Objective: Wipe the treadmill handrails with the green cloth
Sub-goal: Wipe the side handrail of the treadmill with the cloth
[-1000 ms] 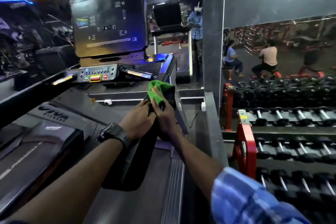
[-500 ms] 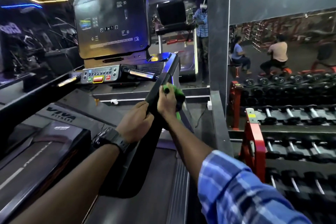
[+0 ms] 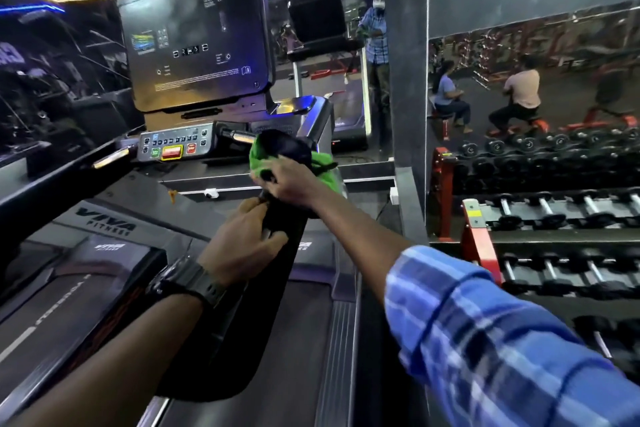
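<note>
Nearest the camera, a blue plaid sleeve (image 3: 502, 340) covered the right forearm, and a dark wristwatch (image 3: 187, 282) sat on the left wrist. The left hand (image 3: 239, 246) gripped the black treadmill handrail (image 3: 242, 315) partway along its length, its fingers (image 3: 254, 206) curled round the bar and its thumb lying across the near face. Just beyond it, the right hand (image 3: 294, 180) held the green cloth (image 3: 258, 158) against the same handrail near its upper end, fingers curled round cloth and bar together, so that green folds showed on both sides of the rail. The two hands were close together but apart. Beneath them ran the treadmill deck (image 3: 304, 340), with a VIVA FITNESS logo (image 3: 105, 220) on the motor cover at the deck's far end. Farther on stood the control panel (image 3: 173, 147) with a red button, and above it the dark console screen (image 3: 195, 42). To the right, a red rack of dumbbells (image 3: 561, 211) stood beside the treadmill, and a wall mirror (image 3: 519, 80) behind it showed seated people.
</note>
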